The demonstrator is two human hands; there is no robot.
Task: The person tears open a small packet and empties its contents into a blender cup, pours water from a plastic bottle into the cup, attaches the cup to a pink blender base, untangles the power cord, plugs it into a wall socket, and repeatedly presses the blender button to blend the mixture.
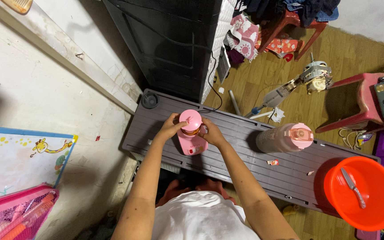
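Two hands on one small pink blender [191,133], upright near the left half of a long grey slatted table [241,151]. Left hand [172,127] wrapped around the left side of the jar just under the round pink lid [190,118]; right hand [211,132] pressed against the right side, fingers curled on the jar. Amber-tinted middle visible between the two grips, pink base below touching the table. Further right on the same table, well apart: a tall frosted bottle with pink cap [285,138], lying tilted toward the camera. At the far right end, an orange round basin [378,209] with a knife [353,188] inside. Dark round cup holder [150,100] at the table's left corner. Beyond the table, wooden floor [343,53], a red plastic stool [356,104], a dismantled fan motor [314,76].
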